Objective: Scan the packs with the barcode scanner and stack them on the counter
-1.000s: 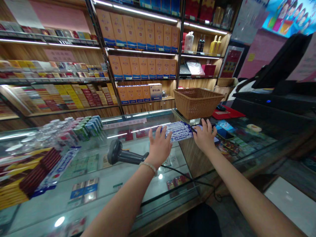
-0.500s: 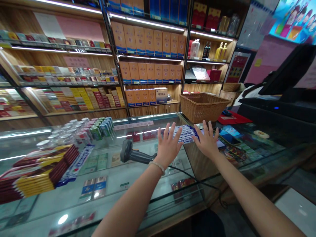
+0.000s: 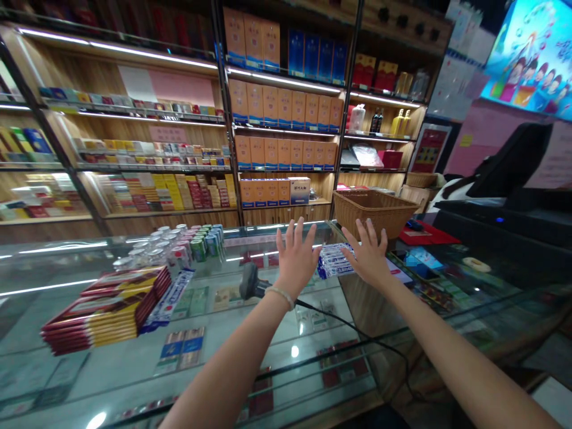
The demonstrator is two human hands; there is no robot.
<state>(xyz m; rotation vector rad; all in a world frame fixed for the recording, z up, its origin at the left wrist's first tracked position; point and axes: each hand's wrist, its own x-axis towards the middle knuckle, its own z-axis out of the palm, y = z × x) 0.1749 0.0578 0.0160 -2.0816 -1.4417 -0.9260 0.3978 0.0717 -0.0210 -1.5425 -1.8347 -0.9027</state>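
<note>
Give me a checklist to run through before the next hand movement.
1. Left hand free: ok, fingers spread, holding nothing.
2. Right hand free: ok, fingers spread, holding nothing.
3. Slim blue-and-white shiny-wrapped sticks untouched: cannot tell; both hands are close, and the right hides part of them.
4. Dark grey plastic handheld scanner fully visible: not ok, left arm hides its handle.
5. Brown woven wicker basket upright: ok.
6. Flat red-and-yellow glossy packets stacked: ok.

No text reads clearly: lettering on the blue-and-white packets, far white box and pink sign (two lines, far left) is too small.
</note>
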